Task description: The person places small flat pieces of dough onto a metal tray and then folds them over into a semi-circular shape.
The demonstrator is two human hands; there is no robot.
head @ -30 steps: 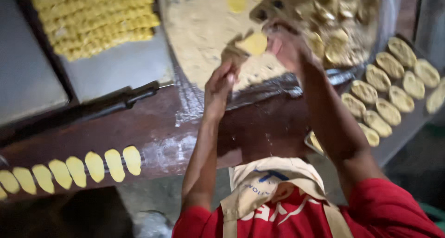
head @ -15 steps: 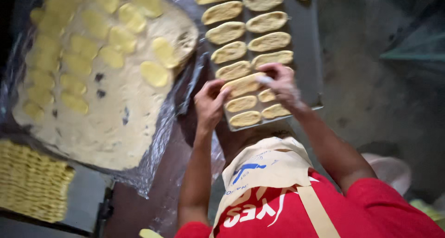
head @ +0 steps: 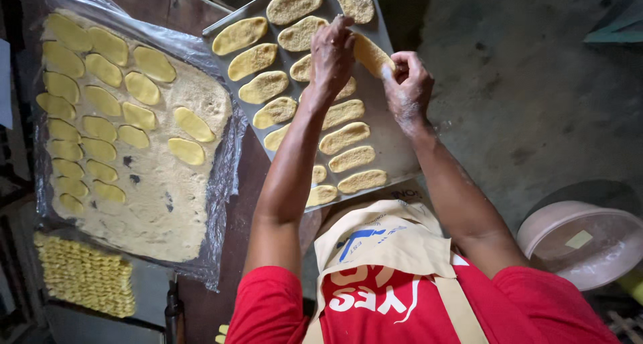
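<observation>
Both your hands are up at the far middle of the tray [head: 395, 150]. Your left hand [head: 333, 57] and right hand [head: 408, 83] share one oval dough piece [head: 372, 54]: each pinches an end between thumb and fingertips, the other fingers loosely curled. The piece sits tilted, just above or barely touching the tray; I cannot tell which. Gripping by the ends likely keeps the crumb coat from rubbing off the flat faces.

The tray lies right of centre, partly on the table [head: 234, 210], its near edge over your apron [head: 385, 240]. Crumbed pieces [head: 345, 138] fill it in rows, side by side and mostly apart, probably so the coats do not stick together. The held piece is at the right end of a far row, beside a bare strip of metal down the right side.

To the left, a plastic sheet [head: 224, 183] carries a wide crumb bed [head: 161, 203]. Bare yellow ovals [head: 100, 99] lie on its far and left parts in loose columns. The crumbs and sheet keep raw dough off the wood and coat the undersides.

Near left, a block of pale yellow ridged strips [head: 84, 277] rests on another tray. On the floor at near right stands a pinkish bowl [head: 583, 243], well apart from your hands.
</observation>
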